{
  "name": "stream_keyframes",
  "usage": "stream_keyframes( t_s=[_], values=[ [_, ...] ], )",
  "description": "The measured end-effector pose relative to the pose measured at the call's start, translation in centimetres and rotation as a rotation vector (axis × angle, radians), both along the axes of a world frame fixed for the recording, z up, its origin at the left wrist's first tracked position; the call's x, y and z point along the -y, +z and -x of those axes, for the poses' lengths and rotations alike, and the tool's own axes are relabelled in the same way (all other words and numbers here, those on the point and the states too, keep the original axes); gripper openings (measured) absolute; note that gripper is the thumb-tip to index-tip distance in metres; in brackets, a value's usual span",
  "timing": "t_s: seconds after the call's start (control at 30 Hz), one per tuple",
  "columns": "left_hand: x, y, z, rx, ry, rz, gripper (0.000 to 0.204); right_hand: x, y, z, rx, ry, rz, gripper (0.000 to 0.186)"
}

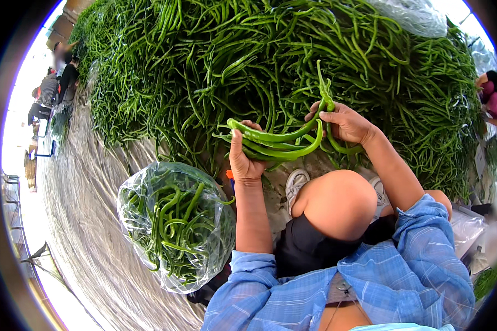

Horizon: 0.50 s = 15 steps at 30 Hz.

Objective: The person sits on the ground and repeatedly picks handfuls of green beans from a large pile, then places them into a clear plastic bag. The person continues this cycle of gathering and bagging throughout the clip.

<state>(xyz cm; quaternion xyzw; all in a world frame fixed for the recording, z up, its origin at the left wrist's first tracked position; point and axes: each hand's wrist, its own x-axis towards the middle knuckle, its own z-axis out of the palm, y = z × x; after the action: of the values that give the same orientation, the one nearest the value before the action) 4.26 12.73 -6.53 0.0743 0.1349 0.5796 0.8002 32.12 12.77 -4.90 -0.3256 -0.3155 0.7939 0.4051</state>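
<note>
In front of my knees, my left hand (246, 154) grips a small bunch of long, curved green peppers (281, 148), their stem ends by my thumb and their tips pointing right. To its right, my right hand (342, 124) is closed on another long green pepper (327, 99), held nearly upright with part of it hanging below my fingers. A big heap of similar peppers (215, 66) lies just beyond both hands. Left of my left forearm sits a clear plastic bag (176, 226) filled with peppers.
Crumpled plastic sheeting (77, 193) covers the ground at left. Other workers (66, 83) are at the far left, and another person (492, 99) at the far right. A plastic bag (408, 14) lies atop the heap. Whitish plastic (466, 229) is at my right.
</note>
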Motion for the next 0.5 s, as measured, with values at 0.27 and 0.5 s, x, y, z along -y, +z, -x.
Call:
stream_keyframes(
  t_s=[0.27, 0.5],
  values=[
    [-0.6, 3.7, 0.0, -0.519, -0.019, -0.058, 0.031, 1.8, 5.7, -1.8, 0.136, -0.177, -0.252, 0.019],
    [-0.7, 2.9, 2.2, -0.106, -0.077, -0.122, 0.037, -2.1, 6.5, -7.1, 0.765, -0.608, -0.012, 0.026]
  ],
)
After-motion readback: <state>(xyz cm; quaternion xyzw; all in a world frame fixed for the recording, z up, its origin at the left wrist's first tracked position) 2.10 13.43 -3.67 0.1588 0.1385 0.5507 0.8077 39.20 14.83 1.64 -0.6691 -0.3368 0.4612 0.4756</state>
